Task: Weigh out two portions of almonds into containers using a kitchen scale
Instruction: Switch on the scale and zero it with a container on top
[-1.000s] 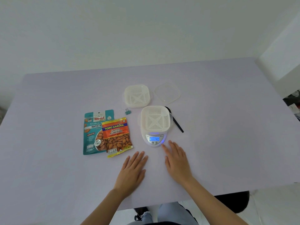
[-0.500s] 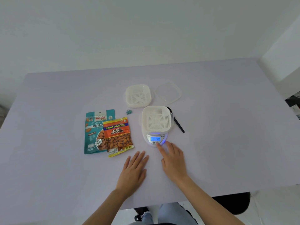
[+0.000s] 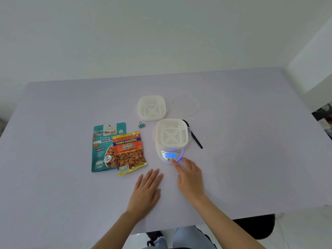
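Observation:
A white kitchen scale [image 3: 164,156] with a lit blue display reading 40 stands mid-table, and a white slotted container [image 3: 171,133] sits empty on it. My right hand [image 3: 189,177] holds nothing; its index fingertip touches the scale's front just below the display. My left hand [image 3: 146,190] lies flat and open on the table, left of the scale. A second white slotted container [image 3: 151,107] stands behind. Two almond bags lie at the left: an orange salted almonds bag [image 3: 130,152] overlapping a teal roasted almonds bag [image 3: 102,148].
A clear lid [image 3: 185,104] lies right of the far container. A black spoon [image 3: 195,136] lies right of the scale, partly hidden by the container. A small teal binder clip [image 3: 141,124] sits between bags and containers. The lavender table [image 3: 251,159] ends near my body.
My right hand has slid forward from the table to the scale, its index finger now on the front below the display. The left hand has stayed flat.

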